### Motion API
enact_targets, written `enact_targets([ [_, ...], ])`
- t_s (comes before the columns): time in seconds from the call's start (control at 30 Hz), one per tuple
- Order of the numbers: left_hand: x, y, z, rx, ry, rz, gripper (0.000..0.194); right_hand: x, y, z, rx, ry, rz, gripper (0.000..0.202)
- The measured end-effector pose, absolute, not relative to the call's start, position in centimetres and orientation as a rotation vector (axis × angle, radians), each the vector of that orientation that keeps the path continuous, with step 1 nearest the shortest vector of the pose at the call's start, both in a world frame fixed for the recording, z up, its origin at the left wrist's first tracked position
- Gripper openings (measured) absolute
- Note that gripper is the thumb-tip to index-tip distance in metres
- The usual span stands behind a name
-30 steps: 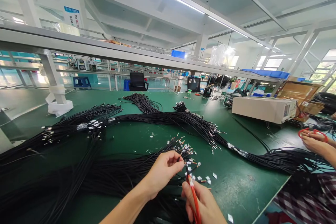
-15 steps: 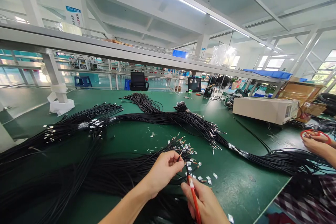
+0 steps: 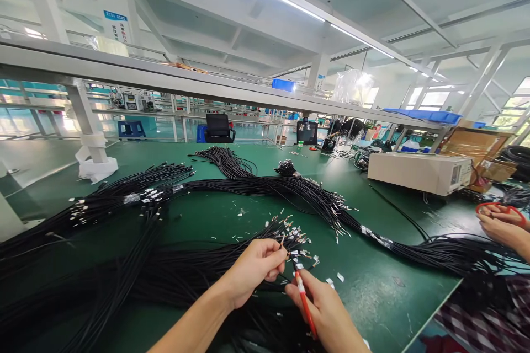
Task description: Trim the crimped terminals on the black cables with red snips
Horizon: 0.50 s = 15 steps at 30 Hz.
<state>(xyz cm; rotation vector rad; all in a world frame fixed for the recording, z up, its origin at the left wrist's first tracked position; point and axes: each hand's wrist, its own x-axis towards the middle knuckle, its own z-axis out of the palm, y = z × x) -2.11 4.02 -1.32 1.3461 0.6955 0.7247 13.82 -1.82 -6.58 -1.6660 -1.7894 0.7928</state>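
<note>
Near the bench's front, my left hand (image 3: 255,267) pinches a thin black cable (image 3: 282,244), its bared copper-coloured tip sticking up past the fingertips. My right hand (image 3: 325,309) is closed around a red-handled tool (image 3: 305,303) with a narrow dark tip, which points up beside my left fingers. Whether that tip touches the cable I cannot tell. Behind both hands lies a bundle of black cables (image 3: 244,245), its ends showing copper tips and small white tags (image 3: 296,233). Loose white tags (image 3: 340,277) are scattered to the right on the green bench top (image 3: 372,287).
A long black cable bundle (image 3: 232,186) crosses the bench behind my hands. At the right, a co-worker's hand (image 3: 503,226) holds red-looped scissors (image 3: 482,208). A beige box-shaped device (image 3: 414,171) stands at the back right. A metal shelf (image 3: 232,84) spans above the bench.
My left hand has shifted slightly left, with the copper tip now more upright. The red-handled tool has tilted a little and its tip sits slightly lower. The co-worker's hand moved slightly.
</note>
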Motion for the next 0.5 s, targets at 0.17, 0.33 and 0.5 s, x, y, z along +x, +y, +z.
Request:
enact_targets([
  [0.17, -2.11, 4.19, -1.67, 1.339, 0.687, 0.726, 0.034, 13.97, -1.77, -6.16, -1.625, -1.777, 0.794, 0.032],
  [0.33, -1.66, 3.81, -1.29, 1.456, 0.766, 0.856, 0.020, 13.96, -1.96, -6.44, -1.547, -1.654, 0.994, 0.036],
  [0.5, -1.54, 3.67, -1.18, 1.515, 0.798, 0.919, 0.015, 13.74, -2.07, -6.64, -1.482, -1.527, 1.064, 0.044],
])
